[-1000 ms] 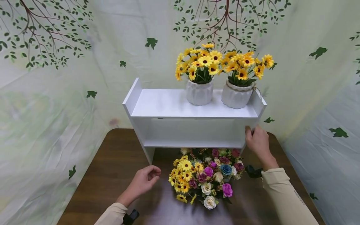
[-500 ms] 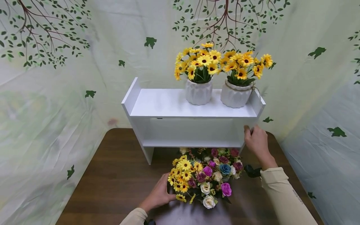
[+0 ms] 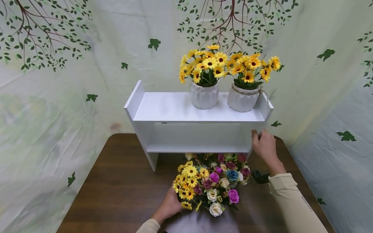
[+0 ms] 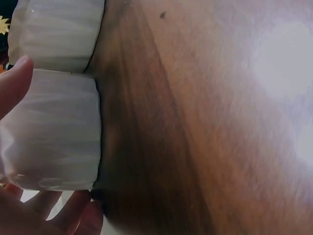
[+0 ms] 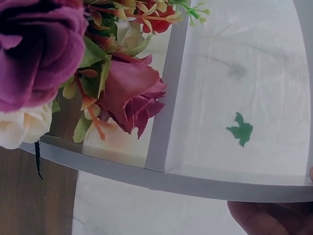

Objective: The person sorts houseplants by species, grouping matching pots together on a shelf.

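Left hand [image 3: 170,204] is gripping the near left pot [image 4: 54,132], likely light but breakable, its ridged sides seemingly offering the safest hold.

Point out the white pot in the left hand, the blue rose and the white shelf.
White pot [image 4: 55,132]: left wrist view, on its side.
Blue rose [image 3: 232,175]: head view, on its petals.
White shelf [image 3: 163,108]: head view, on bare top board.

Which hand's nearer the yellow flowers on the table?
Left. The left hand holds a white pot, close beside the yellow flowers; the right hand is farther, holding the right side of the shelf.
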Available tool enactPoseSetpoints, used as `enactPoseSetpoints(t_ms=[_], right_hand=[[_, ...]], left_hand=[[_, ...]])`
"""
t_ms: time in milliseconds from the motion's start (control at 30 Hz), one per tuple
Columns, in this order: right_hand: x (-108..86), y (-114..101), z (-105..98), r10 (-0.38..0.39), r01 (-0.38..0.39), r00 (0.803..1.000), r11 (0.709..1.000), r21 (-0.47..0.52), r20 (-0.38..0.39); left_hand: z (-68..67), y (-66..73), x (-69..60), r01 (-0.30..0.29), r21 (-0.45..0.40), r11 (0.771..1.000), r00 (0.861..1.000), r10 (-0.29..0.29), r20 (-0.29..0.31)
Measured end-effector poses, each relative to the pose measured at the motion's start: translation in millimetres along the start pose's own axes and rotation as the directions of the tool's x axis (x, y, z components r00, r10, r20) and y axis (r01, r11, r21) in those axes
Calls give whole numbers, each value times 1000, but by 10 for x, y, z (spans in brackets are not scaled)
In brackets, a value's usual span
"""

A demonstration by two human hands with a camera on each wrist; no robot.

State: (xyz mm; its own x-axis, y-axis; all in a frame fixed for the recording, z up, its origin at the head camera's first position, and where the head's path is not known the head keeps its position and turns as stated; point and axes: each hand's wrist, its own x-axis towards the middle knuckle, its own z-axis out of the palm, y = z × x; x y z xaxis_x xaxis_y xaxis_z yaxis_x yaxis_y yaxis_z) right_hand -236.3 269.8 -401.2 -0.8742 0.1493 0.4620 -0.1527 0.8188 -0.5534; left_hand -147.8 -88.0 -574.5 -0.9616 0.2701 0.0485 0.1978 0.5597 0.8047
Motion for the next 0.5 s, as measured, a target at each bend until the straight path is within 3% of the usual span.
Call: enactPoseSetpoints(t_ms=[233, 400, 500], right_hand=[[11, 3, -9, 0, 0, 1000, 1000, -5, -8], [20, 0, 2, 9, -9, 1000, 1000, 5, 1], [26, -4, -9, 8, -8, 1000, 1000, 4, 4]], left_hand=[[73, -17, 41, -34, -13, 999, 998, 34, -58], [72, -12, 53, -28, 14, 1000, 996, 29, -81], [86, -14, 49, -53, 44, 998, 992, 58, -108]])
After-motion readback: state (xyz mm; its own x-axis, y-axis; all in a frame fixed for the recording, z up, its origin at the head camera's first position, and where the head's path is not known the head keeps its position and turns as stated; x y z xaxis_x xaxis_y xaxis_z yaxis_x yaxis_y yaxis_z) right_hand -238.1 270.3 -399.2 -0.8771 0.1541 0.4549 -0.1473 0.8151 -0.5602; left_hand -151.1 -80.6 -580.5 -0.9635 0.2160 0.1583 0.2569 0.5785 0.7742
